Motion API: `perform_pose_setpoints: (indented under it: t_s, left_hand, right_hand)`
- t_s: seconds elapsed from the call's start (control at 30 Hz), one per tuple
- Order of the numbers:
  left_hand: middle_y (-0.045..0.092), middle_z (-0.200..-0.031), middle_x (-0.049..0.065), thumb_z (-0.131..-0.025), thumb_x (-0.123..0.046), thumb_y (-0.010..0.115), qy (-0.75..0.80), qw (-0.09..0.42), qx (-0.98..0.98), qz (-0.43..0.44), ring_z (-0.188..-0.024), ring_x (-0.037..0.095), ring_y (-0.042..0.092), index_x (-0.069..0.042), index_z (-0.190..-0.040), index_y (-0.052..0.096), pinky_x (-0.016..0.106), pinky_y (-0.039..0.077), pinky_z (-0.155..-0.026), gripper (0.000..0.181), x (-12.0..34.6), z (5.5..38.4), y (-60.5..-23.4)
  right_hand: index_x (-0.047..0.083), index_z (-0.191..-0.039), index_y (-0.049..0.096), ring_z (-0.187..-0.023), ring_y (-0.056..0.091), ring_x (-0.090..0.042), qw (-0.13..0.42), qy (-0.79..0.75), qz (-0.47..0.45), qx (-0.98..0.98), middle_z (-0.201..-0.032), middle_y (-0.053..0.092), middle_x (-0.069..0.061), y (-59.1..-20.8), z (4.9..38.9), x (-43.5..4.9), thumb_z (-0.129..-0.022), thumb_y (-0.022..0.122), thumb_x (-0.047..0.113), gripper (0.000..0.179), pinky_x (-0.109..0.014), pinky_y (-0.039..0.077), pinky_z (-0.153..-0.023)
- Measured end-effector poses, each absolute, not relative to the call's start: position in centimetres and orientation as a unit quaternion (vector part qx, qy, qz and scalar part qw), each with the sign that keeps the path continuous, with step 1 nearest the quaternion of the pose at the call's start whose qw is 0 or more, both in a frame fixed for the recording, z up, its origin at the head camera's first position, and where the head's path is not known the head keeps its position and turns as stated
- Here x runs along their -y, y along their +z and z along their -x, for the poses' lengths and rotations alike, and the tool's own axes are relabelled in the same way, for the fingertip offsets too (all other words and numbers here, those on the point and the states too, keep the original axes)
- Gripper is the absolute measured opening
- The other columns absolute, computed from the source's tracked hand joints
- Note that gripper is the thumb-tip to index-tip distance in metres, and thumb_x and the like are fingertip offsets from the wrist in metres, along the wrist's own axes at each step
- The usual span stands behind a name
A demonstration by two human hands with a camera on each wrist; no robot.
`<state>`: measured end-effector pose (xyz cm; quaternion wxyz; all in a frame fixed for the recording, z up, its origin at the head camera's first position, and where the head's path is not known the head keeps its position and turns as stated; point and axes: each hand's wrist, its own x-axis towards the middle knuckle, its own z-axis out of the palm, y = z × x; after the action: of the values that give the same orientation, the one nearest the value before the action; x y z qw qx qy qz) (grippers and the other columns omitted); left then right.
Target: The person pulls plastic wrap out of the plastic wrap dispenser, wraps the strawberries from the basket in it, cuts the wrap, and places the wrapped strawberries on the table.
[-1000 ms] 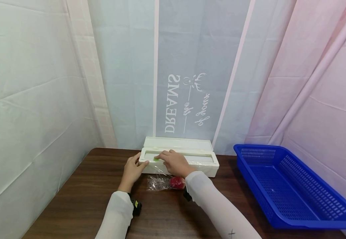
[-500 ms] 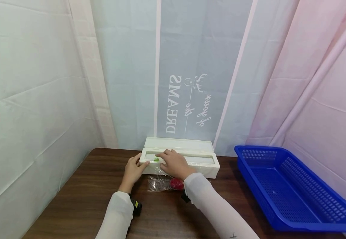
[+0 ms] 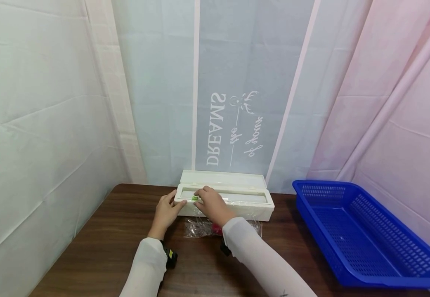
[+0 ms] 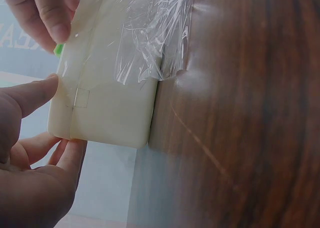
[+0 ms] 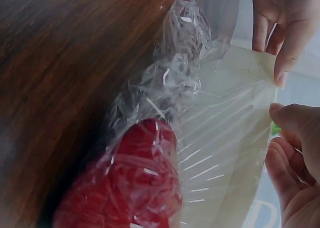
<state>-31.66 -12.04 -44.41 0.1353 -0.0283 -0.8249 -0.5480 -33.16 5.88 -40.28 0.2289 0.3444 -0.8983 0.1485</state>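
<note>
A long white cling film dispenser stands on the table with its lid raised behind it. My left hand holds its left end, thumb on the front edge and fingers round the end. With thumb and fingers, my right hand pinches a small green slide cutter on the front rim, near the left end. Clear cling film stretches down the dispenser's front to a red object wrapped in film. In the head view my right arm hides most of that object; its kind is unclear.
A blue plastic basket stands at the right of the brown wooden table. Fabric curtains hang behind the dispenser and at both sides.
My right hand's thumb and fingers have drawn together round the slide cutter, and its wrist has shifted left, covering more of the red object. The left hand keeps its hold.
</note>
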Motion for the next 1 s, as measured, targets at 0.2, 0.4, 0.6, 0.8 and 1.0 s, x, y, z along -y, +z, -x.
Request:
perform_pose_setpoints:
  t_s: [0.2, 0.4, 0.6, 0.8, 1.0]
  left_hand:
    - [0.034, -0.137, 0.026, -0.087, -0.026, 0.067, -0.545, 0.139, 0.826, 0.025, -0.121, 0.034, 0.041, -0.001, -0.138, 0.041, 0.044, 0.043, -0.098, 0.063, 12.01, 31.67, -44.45]
    - [0.034, -0.137, 0.026, -0.086, -0.027, 0.067, -0.545, 0.140, 0.827, 0.026, -0.122, 0.034, 0.040, -0.001, -0.139, 0.040, 0.044, 0.043, -0.098, 0.065, 12.18, 31.69, -44.56]
    - [0.034, -0.137, 0.026, -0.086, -0.027, 0.067, -0.544, 0.143, 0.826, 0.026, -0.121, 0.034, 0.041, -0.001, -0.138, 0.041, 0.044, 0.044, -0.097, 0.064, 12.30, 31.75, -44.55]
    - [0.034, -0.136, 0.026, -0.086, -0.027, 0.067, -0.544, 0.142, 0.827, 0.027, -0.121, 0.033, 0.042, -0.002, -0.138, 0.042, 0.043, 0.045, -0.096, 0.062, 12.25, 31.78, -44.61]
    - [0.035, -0.135, 0.025, -0.086, -0.027, 0.067, -0.546, 0.145, 0.824, 0.032, -0.120, 0.033, 0.043, -0.003, -0.138, 0.043, 0.041, 0.044, -0.097, 0.062, 12.03, 31.76, -44.56]
  right_hand:
    - [0.011, -0.098, 0.067, -0.082, 0.057, -0.015, 0.233, 0.140, -0.333, 0.903, -0.091, 0.064, -0.003, -40.48, 33.21, -5.75, -0.082, 0.071, 0.019, 0.019, -0.032, 0.053, -0.072]
    - [0.012, -0.100, 0.067, -0.085, 0.059, -0.015, 0.248, 0.105, -0.345, 0.899, -0.093, 0.065, -0.001, -40.79, 33.32, -5.53, -0.084, 0.070, 0.019, 0.018, -0.032, 0.054, -0.074]
    - [0.016, -0.105, 0.067, -0.088, 0.059, -0.013, 0.262, 0.074, -0.353, 0.895, -0.099, 0.065, 0.003, -40.95, 33.48, -5.25, -0.085, 0.067, 0.017, 0.020, -0.031, 0.055, -0.072]
    - [0.024, -0.115, 0.064, -0.090, 0.057, -0.011, 0.260, 0.025, -0.355, 0.898, -0.108, 0.064, 0.008, -41.06, 33.52, -5.11, -0.089, 0.060, 0.016, 0.028, -0.029, 0.055, -0.063]
    - [0.028, -0.120, 0.062, -0.092, 0.056, -0.011, 0.270, 0.005, -0.363, 0.892, -0.113, 0.063, 0.010, -41.13, 33.49, -5.17, -0.090, 0.056, 0.013, 0.034, -0.028, 0.054, -0.057]
